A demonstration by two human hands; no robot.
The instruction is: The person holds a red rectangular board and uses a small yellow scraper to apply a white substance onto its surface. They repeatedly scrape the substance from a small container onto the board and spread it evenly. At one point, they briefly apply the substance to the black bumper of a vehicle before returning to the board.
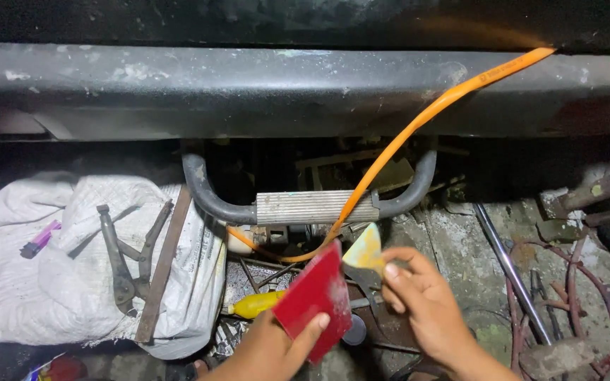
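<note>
Held a red card (317, 300) in the left hand (273, 349), thumb pressed on its lower face, other fingers hidden behind it, card tilted up toward the step. Pinched a small yellowish scraper (365, 250) in the right hand (421, 300), fingers (393, 271) pressed together on its lower edge, blade just beside the card's upper corner; could not tell whether touching. Hovered both over the cluttered floor (460, 240), below a ribbed metal step (312, 206) on a curved grey tube (202, 190). Ran an orange hose (418, 127) from the upper right across the dark bumper (248, 92), down past the step and behind the card. Lay near the floor's left edge a white sack (51, 282), carrying large pliers (125, 261), a flat rusty bar (160, 268) and a small purple lighter (40, 238). Lay a yellow bottle (255, 305) just left of the card. Lay a metal rod (510, 271) and rusty wire (580, 296) well apart toward the floor's right side.
</note>
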